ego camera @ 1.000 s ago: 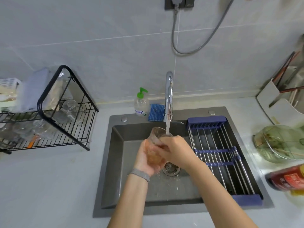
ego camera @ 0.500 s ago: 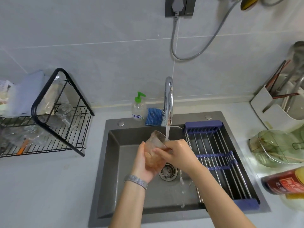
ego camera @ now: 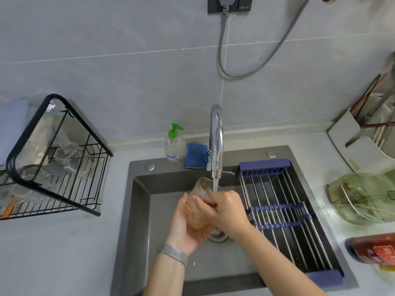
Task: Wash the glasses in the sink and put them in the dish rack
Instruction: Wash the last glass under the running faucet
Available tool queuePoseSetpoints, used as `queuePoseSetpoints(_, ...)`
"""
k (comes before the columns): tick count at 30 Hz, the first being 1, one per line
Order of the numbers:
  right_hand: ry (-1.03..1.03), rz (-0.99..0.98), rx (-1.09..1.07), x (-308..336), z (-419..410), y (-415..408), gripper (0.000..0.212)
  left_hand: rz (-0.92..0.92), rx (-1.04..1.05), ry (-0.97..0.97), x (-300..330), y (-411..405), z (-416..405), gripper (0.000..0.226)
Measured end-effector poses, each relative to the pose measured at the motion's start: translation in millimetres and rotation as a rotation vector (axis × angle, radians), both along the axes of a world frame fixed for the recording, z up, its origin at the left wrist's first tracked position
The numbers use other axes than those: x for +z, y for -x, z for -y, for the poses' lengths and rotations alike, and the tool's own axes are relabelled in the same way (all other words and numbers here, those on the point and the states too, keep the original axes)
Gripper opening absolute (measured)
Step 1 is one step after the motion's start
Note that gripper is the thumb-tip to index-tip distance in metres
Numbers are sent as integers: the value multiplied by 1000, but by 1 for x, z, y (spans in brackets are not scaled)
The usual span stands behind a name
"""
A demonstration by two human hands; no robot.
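Head view shows the left hand (ego camera: 188, 223) cupping a clear ribbed drinking glass (ego camera: 199, 202) over the dark grey sink (ego camera: 141, 210) while the right hand (ego camera: 226, 208) grips its rim; turning it slowly under the chrome tap's (ego camera: 215, 142) stream should rinse evenly.

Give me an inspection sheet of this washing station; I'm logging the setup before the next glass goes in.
Surface: pale counter around a dark sink; tap running.
Job's things: glass tilted under the stream; black dish rack at left holds clear glassware.
Clutter: soap bottle, blue sponge, roll-up drainer over the sink's right side.
Grips: left hand cups the glass; right hand holds it near the rim.
Cables: grey cord hangs from the wall socket.
Surroundings: grey tiled wall.
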State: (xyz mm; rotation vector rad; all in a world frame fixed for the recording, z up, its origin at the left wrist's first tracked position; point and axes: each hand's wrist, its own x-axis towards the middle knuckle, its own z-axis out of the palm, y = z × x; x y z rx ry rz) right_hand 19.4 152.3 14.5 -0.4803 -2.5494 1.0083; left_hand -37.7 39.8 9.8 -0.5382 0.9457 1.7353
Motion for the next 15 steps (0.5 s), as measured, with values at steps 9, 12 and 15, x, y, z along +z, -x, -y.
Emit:
queuePoseSetpoints(9, 336, -23, -45, 10, 10, -7, 46, -277, 73, 72, 0, -6, -10, 49)
queuePoseSetpoints(12, -13, 134, 246, 19, 0, -10, 61, -68, 132, 99, 4, -8, -7, 49)
queuePoseSetpoints(15, -16, 186, 196, 26, -15, -7, 67, -22, 123, 135, 13, -17, -11, 47)
